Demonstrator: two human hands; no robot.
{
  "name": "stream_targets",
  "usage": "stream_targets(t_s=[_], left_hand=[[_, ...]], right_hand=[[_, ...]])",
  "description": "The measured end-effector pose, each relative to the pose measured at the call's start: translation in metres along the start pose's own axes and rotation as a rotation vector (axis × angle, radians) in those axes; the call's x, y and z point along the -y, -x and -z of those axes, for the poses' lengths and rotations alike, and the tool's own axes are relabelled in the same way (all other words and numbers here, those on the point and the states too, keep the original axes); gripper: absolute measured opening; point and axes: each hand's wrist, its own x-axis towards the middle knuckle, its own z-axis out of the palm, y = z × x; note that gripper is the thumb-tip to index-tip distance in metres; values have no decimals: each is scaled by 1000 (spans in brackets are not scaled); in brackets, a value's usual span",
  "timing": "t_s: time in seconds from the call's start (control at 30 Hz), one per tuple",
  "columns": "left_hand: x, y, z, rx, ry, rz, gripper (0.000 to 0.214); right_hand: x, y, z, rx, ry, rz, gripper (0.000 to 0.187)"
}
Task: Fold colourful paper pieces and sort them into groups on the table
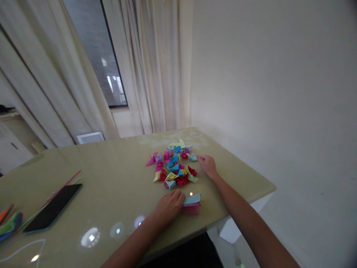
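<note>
A heap of colourful origami paper cranes [173, 167] lies on the table, in pink, red, blue, yellow and pale green. My right hand [208, 165] is at the right side of the heap, fingers closed, its fingertips meeting a pale blue paper crane [192, 157]. In front of the heap my left hand [171, 204] has its fingers curled over the left end of a small stack of coloured paper [191, 204]. Light blue, purple and pink layers stick out to the right of that hand. The stack's left end is hidden under my fingers.
The glossy table [117, 167] ends near my body and along the right. On its left lie a black tablet [52, 209], a thin pink stick [63, 187], a colourful bundle [10, 226] and a white cable [25, 246]. Curtains [156, 67] hang behind; a wall [273, 85] rises on the right.
</note>
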Motion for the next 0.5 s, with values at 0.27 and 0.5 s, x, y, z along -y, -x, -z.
stream_targets(t_s=[0.27, 0.5], left_hand=[[-23, 24, -10, 53, 121, 14, 20], [-37, 42, -21, -40, 174, 59, 36]], right_hand=[[-6, -3, -4, -31, -67, 20, 52], [-10, -5, -8, -63, -131, 54, 54]])
